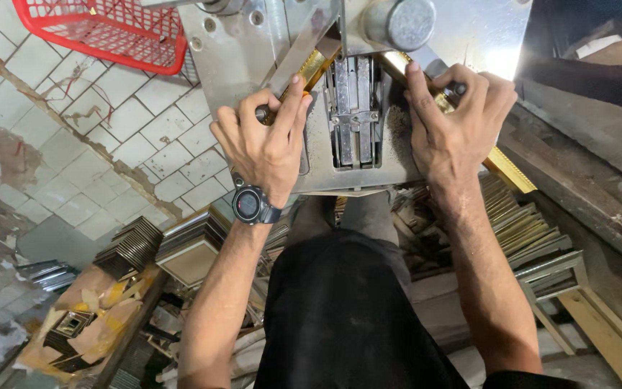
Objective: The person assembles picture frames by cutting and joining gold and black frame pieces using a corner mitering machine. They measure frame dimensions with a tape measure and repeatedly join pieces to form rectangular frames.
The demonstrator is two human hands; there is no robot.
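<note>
On my left wrist sat my watch (248, 204), its round dark screen ringed in red, too small to read. Otherwise I saw no packages, labels or signs around me.

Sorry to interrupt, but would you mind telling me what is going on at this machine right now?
A person stands at a metal machine table, pressing two gold moulding strips against its angled guides. The left hand holds down the left gold strip; the right hand holds the right gold strip. The strips meet in a corner near the central metal clamp. Stacks of frame pieces lie on the floor below.
</note>
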